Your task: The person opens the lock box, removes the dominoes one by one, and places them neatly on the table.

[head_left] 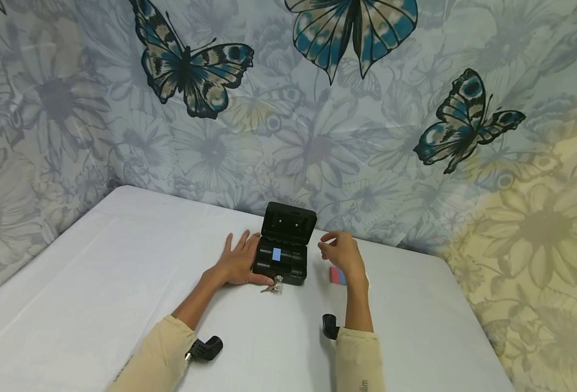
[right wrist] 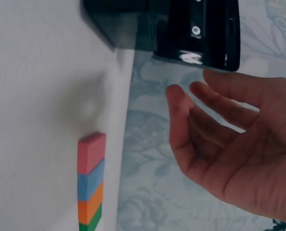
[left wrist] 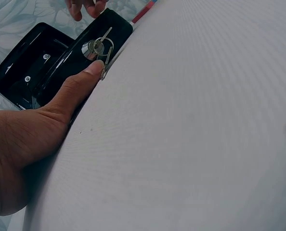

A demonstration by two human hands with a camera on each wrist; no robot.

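A small black lockable cash box [head_left: 293,279] stands on the table with its lid [head_left: 288,224] raised. Inside lies a light blue rectangular piece [head_left: 276,254]. My left hand [head_left: 239,263] rests flat against the box's left side, fingers spread, thumb along the front. Just past the thumb tip, a key ring with keys [left wrist: 108,54] hangs from the silver lock [left wrist: 91,49]. Off the right side of the lid, my right hand [head_left: 344,253] is raised with fingers loosely bent and nothing in them. Beside that hand sits a row of coloured blocks [right wrist: 90,166]: red, blue, orange and green.
The white-covered table [head_left: 97,261] ends close behind the box, at a wall hanging [head_left: 318,141] printed with butterflies and flowers. A black wrist-camera mount is on each sleeve, left [head_left: 207,348] and right [head_left: 330,326].
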